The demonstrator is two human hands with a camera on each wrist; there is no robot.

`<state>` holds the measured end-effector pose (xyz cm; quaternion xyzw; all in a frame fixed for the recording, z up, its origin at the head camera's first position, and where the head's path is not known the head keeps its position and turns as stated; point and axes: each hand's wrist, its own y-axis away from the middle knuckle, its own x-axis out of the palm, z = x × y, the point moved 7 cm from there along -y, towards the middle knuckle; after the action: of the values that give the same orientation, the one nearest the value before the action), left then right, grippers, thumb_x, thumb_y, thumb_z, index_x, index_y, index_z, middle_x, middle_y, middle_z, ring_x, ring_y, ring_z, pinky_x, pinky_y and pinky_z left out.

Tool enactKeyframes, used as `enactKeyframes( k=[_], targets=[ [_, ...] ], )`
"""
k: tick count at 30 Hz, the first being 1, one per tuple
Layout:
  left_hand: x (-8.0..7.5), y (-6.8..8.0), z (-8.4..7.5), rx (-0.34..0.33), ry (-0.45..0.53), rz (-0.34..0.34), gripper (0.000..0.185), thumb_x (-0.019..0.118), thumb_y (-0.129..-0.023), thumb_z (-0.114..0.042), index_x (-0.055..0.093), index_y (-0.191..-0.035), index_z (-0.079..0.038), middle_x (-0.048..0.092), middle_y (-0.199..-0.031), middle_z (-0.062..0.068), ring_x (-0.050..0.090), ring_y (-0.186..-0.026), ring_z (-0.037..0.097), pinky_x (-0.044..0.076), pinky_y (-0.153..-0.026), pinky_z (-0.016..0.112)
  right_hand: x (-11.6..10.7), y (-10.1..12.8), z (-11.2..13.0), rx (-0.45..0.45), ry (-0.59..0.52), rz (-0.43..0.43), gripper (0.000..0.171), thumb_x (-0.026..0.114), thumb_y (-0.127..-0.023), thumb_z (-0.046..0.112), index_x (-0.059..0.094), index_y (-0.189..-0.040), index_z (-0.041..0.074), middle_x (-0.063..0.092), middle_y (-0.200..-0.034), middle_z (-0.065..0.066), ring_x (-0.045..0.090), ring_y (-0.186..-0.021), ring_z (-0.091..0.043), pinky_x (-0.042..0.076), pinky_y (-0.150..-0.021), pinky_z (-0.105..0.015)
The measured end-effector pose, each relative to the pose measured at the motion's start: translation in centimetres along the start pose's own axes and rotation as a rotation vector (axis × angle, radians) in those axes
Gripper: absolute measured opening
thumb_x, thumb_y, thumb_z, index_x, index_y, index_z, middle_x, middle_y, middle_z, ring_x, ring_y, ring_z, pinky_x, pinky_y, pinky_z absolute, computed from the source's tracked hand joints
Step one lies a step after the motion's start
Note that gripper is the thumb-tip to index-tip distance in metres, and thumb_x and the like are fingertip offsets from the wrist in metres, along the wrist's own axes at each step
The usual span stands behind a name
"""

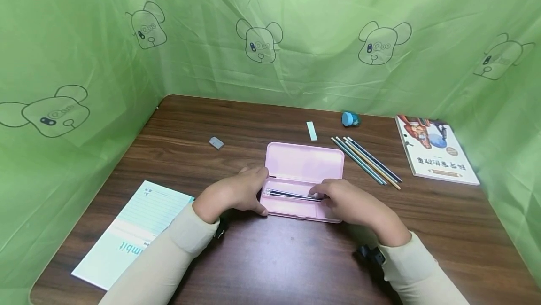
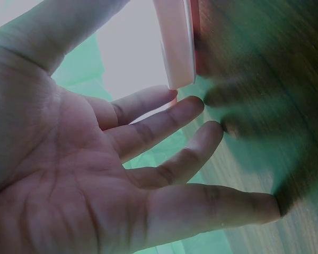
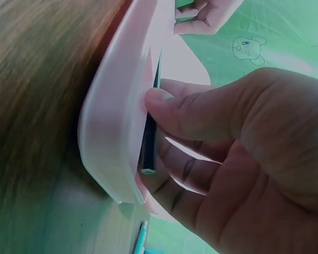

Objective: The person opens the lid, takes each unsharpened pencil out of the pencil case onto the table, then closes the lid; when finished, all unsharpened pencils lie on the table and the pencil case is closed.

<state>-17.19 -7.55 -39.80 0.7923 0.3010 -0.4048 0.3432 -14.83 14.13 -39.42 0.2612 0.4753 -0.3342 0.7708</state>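
Note:
A pink pencil case (image 1: 304,161) lies on the table with its lid folded back. Dark pencils with pale ends rest lengthwise in its tray. My right hand (image 1: 344,199) reaches into the tray's right part. In the right wrist view, its thumb and fingers pinch a dark pencil (image 3: 149,140) near its flat end, close to the case wall (image 3: 108,127). My left hand (image 1: 238,190) is at the case's left end, thumb by the front corner. In the left wrist view its fingers (image 2: 148,132) are spread and nearly straight, one fingertip right at the case's corner (image 2: 180,69).
Several loose pencils (image 1: 367,161) lie right of the case. Behind are a pale strip (image 1: 312,131) and a blue sharpener-like item (image 1: 350,119). A grey eraser (image 1: 216,143) is back left, a notebook (image 1: 135,234) front left, a book (image 1: 437,150) far right. Green curtains (image 1: 270,9) surround the table.

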Motion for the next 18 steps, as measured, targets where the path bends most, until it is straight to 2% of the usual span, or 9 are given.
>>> enactKeyframes(
  k=[6,11,15,16,18],
  targets=[
    [-0.1,0.1,-0.1,0.018,0.007,-0.018,0.066,0.102,-0.081,-0.027,0.059,-0.122,0.0,0.066,-0.132,0.016,0.061,-0.137,0.038,0.036,-0.132,0.056,-1.2,0.5,-0.2,-0.018,-0.037,-0.046,0.041,0.065,-0.094,-0.016,0.081,-0.126,0.005,0.081,-0.109,0.0,0.072,-0.099,-0.011,0.065,-0.091,-0.039],
    [-0.2,0.1,-0.1,0.021,0.002,-0.017,0.066,0.101,-0.082,-0.027,0.058,-0.124,0.001,0.066,-0.135,0.017,0.059,-0.141,0.038,0.031,-0.136,0.058,-4.3,1.8,-0.9,-0.041,-0.099,-0.203,0.041,0.073,-0.094,-0.015,0.081,-0.125,0.009,0.081,-0.107,0.0,0.074,-0.098,-0.015,0.066,-0.088,-0.039],
    [-0.1,0.0,0.0,0.021,0.01,-0.014,0.066,0.101,-0.082,-0.027,0.058,-0.124,0.001,0.065,-0.136,0.018,0.058,-0.142,0.039,0.031,-0.136,0.057,-6.8,3.2,-2.3,0.035,-0.139,-0.309,0.037,0.077,-0.096,-0.01,0.082,-0.124,0.013,0.081,-0.106,-0.001,0.073,-0.097,-0.015,0.064,-0.086,-0.033],
    [0.8,-0.7,0.9,0.042,-0.001,-0.028,0.069,0.101,-0.083,-0.031,0.057,-0.126,-0.001,0.065,-0.137,0.016,0.058,-0.143,0.037,0.03,-0.137,0.054,-7.2,3.5,-2.9,0.058,-0.14,-0.331,0.035,0.077,-0.097,-0.008,0.082,-0.124,0.013,0.082,-0.107,-0.003,0.073,-0.097,-0.015,0.064,-0.084,-0.031],
    [0.8,-0.7,1.0,0.044,-0.001,-0.027,0.069,0.101,-0.082,-0.032,0.057,-0.125,-0.001,0.065,-0.136,0.016,0.058,-0.142,0.036,0.03,-0.136,0.054,-8.1,4.1,-3.9,0.102,-0.122,-0.38,0.032,0.078,-0.098,-0.006,0.083,-0.122,0.014,0.083,-0.109,-0.004,0.073,-0.096,-0.013,0.062,-0.082,-0.027]
  ],
)
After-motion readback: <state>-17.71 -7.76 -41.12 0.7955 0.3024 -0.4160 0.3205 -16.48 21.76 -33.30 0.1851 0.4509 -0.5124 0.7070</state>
